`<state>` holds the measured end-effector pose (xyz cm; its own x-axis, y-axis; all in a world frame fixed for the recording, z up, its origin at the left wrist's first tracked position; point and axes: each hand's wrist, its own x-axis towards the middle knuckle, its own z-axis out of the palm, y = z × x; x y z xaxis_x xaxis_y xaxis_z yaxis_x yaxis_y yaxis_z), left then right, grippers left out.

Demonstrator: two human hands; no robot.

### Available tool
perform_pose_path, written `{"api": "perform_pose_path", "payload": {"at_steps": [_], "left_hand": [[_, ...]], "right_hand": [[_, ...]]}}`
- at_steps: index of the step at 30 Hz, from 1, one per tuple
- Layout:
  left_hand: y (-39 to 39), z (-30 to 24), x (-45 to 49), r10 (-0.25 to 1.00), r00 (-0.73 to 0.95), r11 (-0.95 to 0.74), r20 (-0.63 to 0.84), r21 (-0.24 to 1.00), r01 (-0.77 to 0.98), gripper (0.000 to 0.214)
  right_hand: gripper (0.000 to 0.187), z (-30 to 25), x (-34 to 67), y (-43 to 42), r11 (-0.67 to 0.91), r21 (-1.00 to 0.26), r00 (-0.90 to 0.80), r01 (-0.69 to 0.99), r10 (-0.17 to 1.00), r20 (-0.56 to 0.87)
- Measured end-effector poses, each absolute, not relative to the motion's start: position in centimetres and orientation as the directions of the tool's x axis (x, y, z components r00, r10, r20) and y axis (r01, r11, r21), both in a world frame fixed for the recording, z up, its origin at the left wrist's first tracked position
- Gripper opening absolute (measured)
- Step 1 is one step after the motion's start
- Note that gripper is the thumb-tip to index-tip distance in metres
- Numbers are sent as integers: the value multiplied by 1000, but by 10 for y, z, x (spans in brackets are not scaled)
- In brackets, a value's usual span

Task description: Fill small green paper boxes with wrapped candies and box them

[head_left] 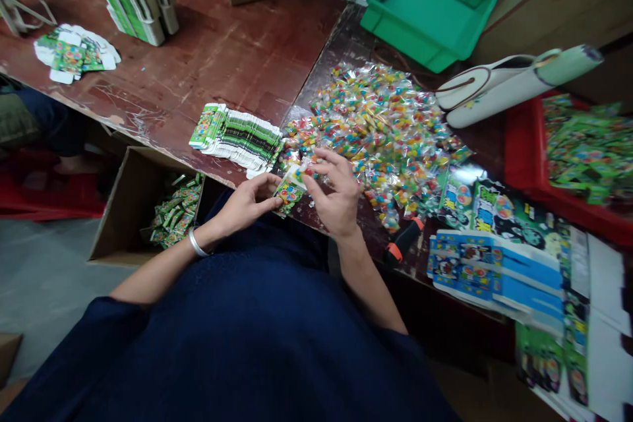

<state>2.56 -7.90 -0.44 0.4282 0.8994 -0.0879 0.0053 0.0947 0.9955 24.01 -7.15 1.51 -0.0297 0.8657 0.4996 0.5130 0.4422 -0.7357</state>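
Observation:
My left hand, with a bracelet at the wrist, grips a small green printed carton at the table's front edge. The carton's white top end faces my right hand. That hand has thumb and fingers closed at the carton's opening, around a small clear bag of colourful candies that is mostly covered by the fingers. Behind both hands spreads a heap of similar candy bags. A row of flattened green cartons lies just beyond my left hand.
Below the table edge, a cardboard box contains filled green cartons. A green tray, a red bin and a white roll-shaped object stand right. Blue printed card sheets and a black-orange-handled tool lie near the front edge.

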Motion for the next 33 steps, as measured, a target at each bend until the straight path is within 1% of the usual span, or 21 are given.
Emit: {"api": "perform_pose_path", "payload": {"at_steps": [2, 4, 6, 8, 10, 13, 15, 16, 18, 19, 22, 25, 29, 31, 33], "left_hand": [[-80, -5, 25, 918, 391, 78, -70, 997, -5, 32], [-81, -5, 24, 936, 350, 32, -39, 999, 25, 31], [-83, -6, 25, 948, 318, -28, -1, 996, 87, 29], [-85, -6, 25, 954, 300, -79, 31, 986, 150, 28], [-86, -7, 27, 955, 293, -109, 53, 978, 180, 27], [-88, -8, 28, 957, 275, -133, 89, 981, 144, 28], [-88, -8, 28, 958, 265, -134, 111, 988, 72, 36], [-88, -7, 29, 956, 267, -129, 118, 991, 25, 43], [-88, -4, 29, 953, 277, -112, 125, 992, -64, 56], [-88, -3, 29, 950, 287, -99, 124, 990, -100, 58], [-88, -2, 31, 940, 330, -39, 92, 986, -163, 50], [-89, -4, 33, 933, 358, 19, 42, 987, -163, 42], [-88, -4, 36, 951, 309, 30, 16, 989, -145, 40], [-88, -2, 36, 959, 284, 46, -1, 987, -153, 43], [-87, 0, 36, 961, 274, 68, -20, 984, -166, 49]], "right_hand": [[7, 16, 241, -71, 451, -714, -112, 535, 876, 469], [14, 18, 243, -72, 446, -735, -164, 511, 890, 426], [17, 21, 243, -73, 426, -766, -146, 481, 901, 409], [14, 23, 243, -72, 413, -775, -96, 478, 902, 422], [14, 23, 241, -71, 417, -766, -94, 489, 898, 429], [25, 21, 240, -69, 440, -779, -213, 446, 898, 385], [33, 19, 239, -70, 424, -828, -261, 368, 901, 346], [35, 18, 239, -71, 399, -857, -242, 326, 912, 332], [34, 14, 237, -74, 323, -913, -148, 249, 944, 294], [34, 12, 236, -76, 282, -935, -103, 217, 959, 266], [34, 2, 232, -82, 200, -966, -71, 162, 979, 190], [22, -7, 228, -85, 199, -966, -46, 166, 980, 194], [16, -10, 218, -86, 260, -951, 10, 165, 964, 266], [18, -8, 212, -87, 267, -955, 67, 132, 958, 278], [25, -5, 208, -86, 254, -961, 98, 108, 959, 265]]}}
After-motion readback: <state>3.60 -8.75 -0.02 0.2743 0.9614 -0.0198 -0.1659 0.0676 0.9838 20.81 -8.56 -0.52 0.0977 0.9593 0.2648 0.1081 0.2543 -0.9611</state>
